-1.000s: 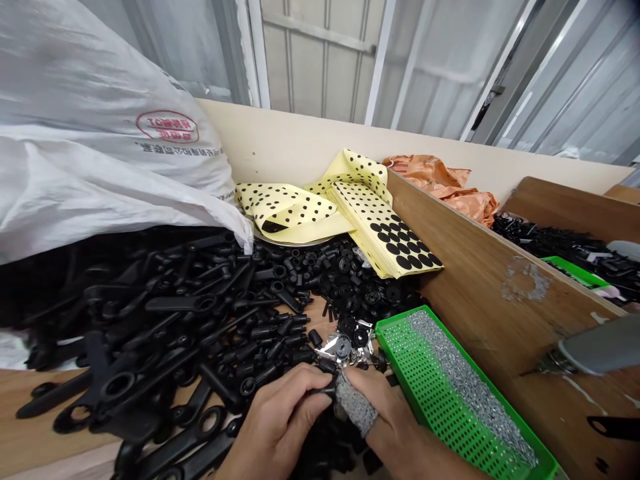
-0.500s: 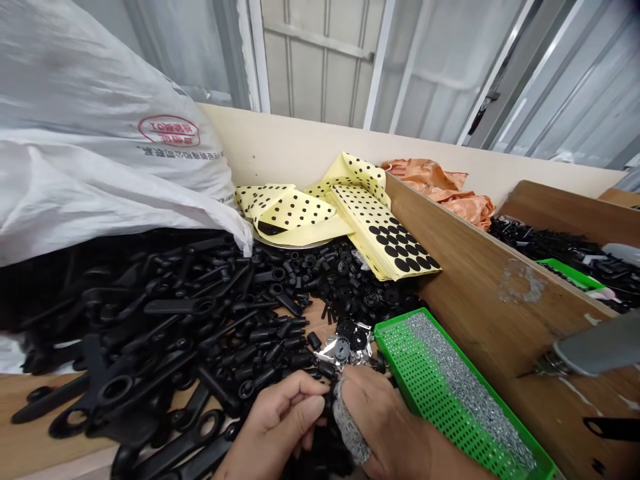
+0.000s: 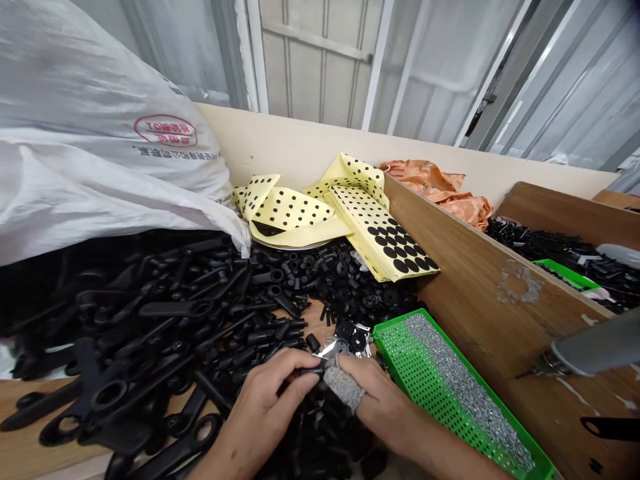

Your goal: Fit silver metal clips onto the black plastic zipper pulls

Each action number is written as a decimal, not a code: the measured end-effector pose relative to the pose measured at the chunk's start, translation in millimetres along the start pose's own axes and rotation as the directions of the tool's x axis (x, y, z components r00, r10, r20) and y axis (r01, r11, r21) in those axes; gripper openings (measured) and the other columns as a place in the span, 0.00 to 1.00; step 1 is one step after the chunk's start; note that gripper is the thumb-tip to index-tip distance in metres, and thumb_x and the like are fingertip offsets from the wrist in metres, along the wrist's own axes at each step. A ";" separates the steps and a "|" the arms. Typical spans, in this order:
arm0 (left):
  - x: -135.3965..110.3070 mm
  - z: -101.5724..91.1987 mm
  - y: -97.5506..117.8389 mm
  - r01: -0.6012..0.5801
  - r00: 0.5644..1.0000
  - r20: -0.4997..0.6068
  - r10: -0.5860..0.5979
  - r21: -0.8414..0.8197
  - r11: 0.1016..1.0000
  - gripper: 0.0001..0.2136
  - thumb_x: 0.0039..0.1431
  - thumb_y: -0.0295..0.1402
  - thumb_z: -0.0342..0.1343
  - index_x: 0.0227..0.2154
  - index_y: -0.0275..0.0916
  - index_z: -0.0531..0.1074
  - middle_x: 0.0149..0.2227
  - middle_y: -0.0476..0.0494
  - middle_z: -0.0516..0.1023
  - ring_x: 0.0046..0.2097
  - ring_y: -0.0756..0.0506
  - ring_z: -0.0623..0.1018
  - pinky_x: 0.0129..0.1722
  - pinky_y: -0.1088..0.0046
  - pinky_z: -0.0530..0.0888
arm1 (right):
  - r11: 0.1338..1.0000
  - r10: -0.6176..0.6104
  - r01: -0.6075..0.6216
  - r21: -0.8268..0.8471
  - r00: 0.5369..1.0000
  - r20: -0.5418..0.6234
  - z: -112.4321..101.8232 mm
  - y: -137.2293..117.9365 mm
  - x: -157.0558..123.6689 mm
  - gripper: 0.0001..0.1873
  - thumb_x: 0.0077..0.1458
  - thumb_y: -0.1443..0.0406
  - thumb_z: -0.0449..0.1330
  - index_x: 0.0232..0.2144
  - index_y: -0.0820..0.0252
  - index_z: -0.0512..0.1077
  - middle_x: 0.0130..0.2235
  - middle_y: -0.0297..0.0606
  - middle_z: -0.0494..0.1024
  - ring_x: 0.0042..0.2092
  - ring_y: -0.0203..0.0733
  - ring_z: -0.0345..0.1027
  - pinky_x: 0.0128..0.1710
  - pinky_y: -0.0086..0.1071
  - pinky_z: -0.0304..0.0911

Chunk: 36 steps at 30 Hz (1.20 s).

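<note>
In the lower middle, my left hand [image 3: 270, 400] pinches a small black cylindrical plastic part [image 3: 314, 371] between thumb and forefinger. My right hand [image 3: 387, 403] meets it from the right, fingers closed at the part's far end; what they grip there is hidden. Grey speckled wrapping [image 3: 345, 387] covers a digit of that hand. Just beyond the fingertips, black toothed discs [image 3: 358, 342] rest on shiny silvery foil [image 3: 331, 348]. Loose black parts lie under and around both hands.
Black plastic handles [image 3: 173, 309] are heaped at left, below a white sack [image 3: 100, 180]. A green perforated tray [image 3: 417, 387] with small metal pieces stands at right, beside a wooden divider [image 3: 465, 273]. Yellow dotted sticker sheets [image 3: 373, 220] lie behind. A grey tool [image 3: 590, 353] juts in from the right.
Both hands have shifted slightly away from me and turned, so the black part shows more clearly between them. The grey-wrapped digit has swung to a flatter angle.
</note>
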<state>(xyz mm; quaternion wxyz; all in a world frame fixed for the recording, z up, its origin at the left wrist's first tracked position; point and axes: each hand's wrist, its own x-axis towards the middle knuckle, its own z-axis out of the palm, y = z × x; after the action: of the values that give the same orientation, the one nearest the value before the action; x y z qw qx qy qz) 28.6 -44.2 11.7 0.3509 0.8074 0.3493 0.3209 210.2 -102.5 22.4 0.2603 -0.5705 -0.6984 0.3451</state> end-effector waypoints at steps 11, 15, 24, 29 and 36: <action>25.4 -17.2 -32.3 -0.061 0.991 0.134 -0.001 0.461 0.885 0.08 0.53 0.24 0.49 0.30 0.41 0.72 0.29 0.47 0.74 0.36 0.44 0.72 0.35 0.69 0.67 | 0.566 -0.201 0.155 -0.810 0.978 0.046 -24.1 35.8 51.6 0.11 0.49 0.71 0.54 0.37 0.58 0.69 0.44 0.43 0.64 0.44 0.48 0.52 0.38 0.38 0.52; 30.3 -21.7 -26.7 -0.120 0.980 0.197 0.027 0.479 0.870 0.07 0.53 0.25 0.49 0.28 0.41 0.71 0.29 0.48 0.74 0.36 0.44 0.70 0.34 0.70 0.65 | 0.586 -0.160 0.076 -0.807 0.987 -0.023 -30.9 45.4 50.5 0.14 0.45 0.73 0.55 0.37 0.60 0.68 0.46 0.44 0.62 0.45 0.48 0.51 0.39 0.38 0.52; 97.1 18.2 -9.9 -0.369 0.890 0.447 0.091 0.589 0.719 0.10 0.53 0.21 0.48 0.29 0.38 0.73 0.28 0.43 0.76 0.31 0.43 0.76 0.28 0.71 0.70 | 0.603 -0.102 -0.020 -0.797 0.990 -0.102 -36.1 50.2 52.8 0.12 0.40 0.73 0.54 0.32 0.62 0.68 0.43 0.45 0.63 0.44 0.49 0.52 0.40 0.39 0.52; 111.1 36.9 -15.7 -0.424 0.864 0.495 0.094 0.613 0.666 0.12 0.50 0.17 0.49 0.33 0.35 0.72 0.30 0.37 0.77 0.31 0.39 0.77 0.28 0.66 0.72 | 0.620 -0.104 -0.020 -0.784 0.989 -0.108 -38.8 53.6 48.4 0.14 0.38 0.73 0.54 0.32 0.62 0.68 0.42 0.44 0.64 0.43 0.48 0.52 0.40 0.38 0.52; 119.9 42.5 -22.2 -0.446 0.843 0.525 0.113 0.566 0.693 0.10 0.50 0.18 0.49 0.31 0.35 0.72 0.28 0.38 0.77 0.31 0.39 0.77 0.30 0.66 0.71 | 0.643 -0.086 -0.027 -0.765 0.991 -0.107 -43.2 49.2 44.7 0.16 0.34 0.74 0.53 0.31 0.62 0.67 0.41 0.44 0.63 0.43 0.48 0.52 0.38 0.38 0.53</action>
<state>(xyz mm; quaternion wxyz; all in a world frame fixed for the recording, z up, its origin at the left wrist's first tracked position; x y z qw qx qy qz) 119.5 47.2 3.6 0.0531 0.9741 0.2181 0.0283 263.7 -45.4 9.7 0.0469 -0.6371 -0.7689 -0.0253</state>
